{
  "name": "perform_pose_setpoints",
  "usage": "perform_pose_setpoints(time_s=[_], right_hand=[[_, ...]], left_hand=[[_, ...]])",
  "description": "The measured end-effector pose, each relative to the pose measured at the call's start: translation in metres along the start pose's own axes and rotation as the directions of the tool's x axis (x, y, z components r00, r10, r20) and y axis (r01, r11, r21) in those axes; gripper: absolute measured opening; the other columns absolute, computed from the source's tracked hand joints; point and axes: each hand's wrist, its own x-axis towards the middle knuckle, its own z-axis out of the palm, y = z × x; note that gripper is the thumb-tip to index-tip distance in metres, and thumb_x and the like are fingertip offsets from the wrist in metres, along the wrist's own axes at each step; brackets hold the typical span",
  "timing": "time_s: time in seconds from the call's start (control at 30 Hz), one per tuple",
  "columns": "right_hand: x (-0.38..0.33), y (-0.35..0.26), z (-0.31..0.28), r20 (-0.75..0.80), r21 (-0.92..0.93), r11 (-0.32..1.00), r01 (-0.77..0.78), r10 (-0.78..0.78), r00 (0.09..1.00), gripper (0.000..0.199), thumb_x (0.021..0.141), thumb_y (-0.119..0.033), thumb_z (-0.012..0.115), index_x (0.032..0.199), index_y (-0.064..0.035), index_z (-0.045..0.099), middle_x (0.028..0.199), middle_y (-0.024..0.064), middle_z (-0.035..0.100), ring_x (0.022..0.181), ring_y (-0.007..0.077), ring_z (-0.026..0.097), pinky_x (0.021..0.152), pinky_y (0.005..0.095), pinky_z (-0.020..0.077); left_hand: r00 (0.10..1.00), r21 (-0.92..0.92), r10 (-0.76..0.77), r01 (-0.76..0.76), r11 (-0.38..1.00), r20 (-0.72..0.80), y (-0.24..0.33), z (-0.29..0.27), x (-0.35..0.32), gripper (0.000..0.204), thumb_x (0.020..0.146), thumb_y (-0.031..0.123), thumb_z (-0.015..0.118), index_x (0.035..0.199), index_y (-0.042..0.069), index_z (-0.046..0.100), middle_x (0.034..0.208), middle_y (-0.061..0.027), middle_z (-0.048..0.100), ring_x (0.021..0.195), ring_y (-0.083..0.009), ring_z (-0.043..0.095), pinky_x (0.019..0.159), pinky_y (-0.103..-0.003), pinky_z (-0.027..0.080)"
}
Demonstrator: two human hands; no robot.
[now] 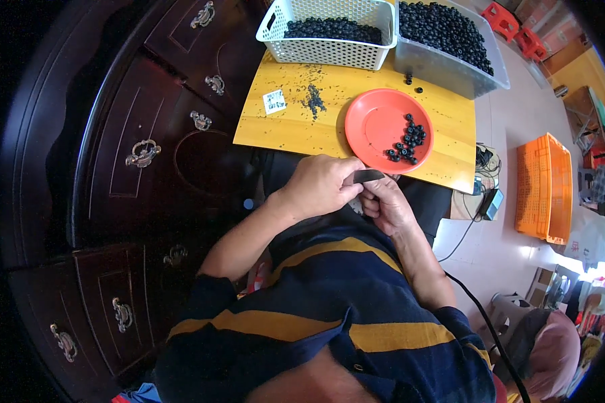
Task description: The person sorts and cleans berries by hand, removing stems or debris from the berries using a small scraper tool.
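Observation:
My two hands meet just off the near edge of the yellow table, in front of the red plate. My left hand (319, 186) is closed in a pinch, and what its fingers hold, if anything, is hidden. My right hand (389, 205) is closed around a dark flat piece (368, 176) with a curved edge, which sticks out between thumb and fingers toward the left hand. The red plate (365, 125) carries several small round black parts (413, 136) with holes, gathered on its right side.
The yellow table (262, 131) holds black scraps (314, 101), a white printed card (274, 102), a white basket (329, 54) and a clear bin (450, 77), both with black parts. Dark drawers (124, 127) stand left. On the right are an orange crate (544, 188) and cables (474, 235).

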Motion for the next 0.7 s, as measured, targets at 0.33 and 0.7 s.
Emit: perform_pose_setpoints(time_s=[0.33,0.7], right_hand=[[-0.004,-0.009,0.008,0.058,0.438,0.894,-0.098,0.081,0.995,0.027,0.106,-0.033,0.056,0.111,-0.0075,0.062,0.069,-0.0068,0.042,0.052,0.0043,0.035,0.043,0.0188,0.0271],[-0.003,-0.006,0.003,0.187,0.595,0.789,-0.154,0.051,0.981,0.030,0.106,-0.034,0.057,0.112,-0.0048,0.062,0.072,-0.0050,0.043,0.056,0.0057,0.039,0.045,0.0199,0.0311]], left_hand=[[0.988,-0.121,0.054,-0.072,0.990,-0.147,0.003,-0.005,-0.008,0.025,0.096,0.027,0.071,0.099,0.004,0.060,0.088,-0.0133,0.073,0.078,-0.0334,0.072,0.067,-0.039,0.055],[0.980,-0.088,0.113,-0.129,0.988,-0.162,-0.006,-0.001,-0.007,0.014,0.102,0.017,0.058,0.108,0.005,0.061,0.085,-0.0154,0.068,0.079,-0.0351,0.070,0.068,-0.042,0.053]])
